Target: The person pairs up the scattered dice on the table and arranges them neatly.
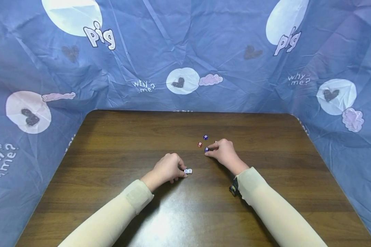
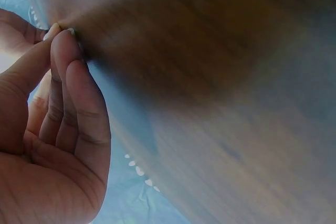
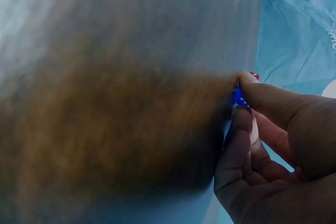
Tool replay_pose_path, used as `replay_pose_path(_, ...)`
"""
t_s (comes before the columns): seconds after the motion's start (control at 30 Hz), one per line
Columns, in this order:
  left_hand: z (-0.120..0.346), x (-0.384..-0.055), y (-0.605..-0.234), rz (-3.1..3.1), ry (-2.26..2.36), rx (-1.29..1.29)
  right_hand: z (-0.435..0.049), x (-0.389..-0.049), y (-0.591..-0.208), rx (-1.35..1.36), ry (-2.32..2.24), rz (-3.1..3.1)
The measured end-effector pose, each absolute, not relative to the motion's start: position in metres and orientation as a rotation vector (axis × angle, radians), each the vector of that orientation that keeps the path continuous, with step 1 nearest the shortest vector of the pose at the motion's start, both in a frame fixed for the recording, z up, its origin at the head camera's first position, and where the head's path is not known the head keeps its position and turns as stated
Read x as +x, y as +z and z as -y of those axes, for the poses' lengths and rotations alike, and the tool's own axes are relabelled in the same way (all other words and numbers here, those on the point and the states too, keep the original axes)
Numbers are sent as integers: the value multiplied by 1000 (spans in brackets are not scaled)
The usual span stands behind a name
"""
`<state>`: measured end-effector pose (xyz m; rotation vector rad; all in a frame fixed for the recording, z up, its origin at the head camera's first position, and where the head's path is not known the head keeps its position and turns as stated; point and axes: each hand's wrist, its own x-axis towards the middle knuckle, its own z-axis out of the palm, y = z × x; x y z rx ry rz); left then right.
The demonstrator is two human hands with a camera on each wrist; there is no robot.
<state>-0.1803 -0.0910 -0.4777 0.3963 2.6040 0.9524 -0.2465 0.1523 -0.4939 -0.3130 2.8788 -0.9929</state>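
My left hand (image 1: 168, 168) is at two white dice (image 1: 190, 171) that sit side by side on the table. Its thumb and index fingertips pinch the left one of the pair. In the left wrist view the left hand (image 2: 63, 124) hides the dice almost wholly. Farther back and to the right, my right hand (image 1: 225, 153) pinches a blue die (image 1: 206, 149) between thumb and index finger. The right wrist view shows this blue die (image 3: 241, 97) between the fingertips. A red die (image 1: 199, 144) and a second blue die (image 1: 205, 137) lie just beyond it.
Another red die (image 1: 216, 141) is partly hidden behind the right hand. The dark wooden table (image 1: 126, 137) has rounded far corners. A blue printed cloth (image 1: 185, 44) hangs behind it and along both sides. A black band (image 1: 234, 187) is on the right wrist.
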Motion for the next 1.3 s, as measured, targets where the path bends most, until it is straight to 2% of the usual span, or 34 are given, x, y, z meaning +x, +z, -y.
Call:
replay_pose_path(0.67,91,-180,-478,-2609,941,381,-147,-242,-494,-293,-992,-2842)
replay_pose_path(1.3,91,-182,-479,-2608,947,376,-107,-214,-495,-568,-1008,-2692)
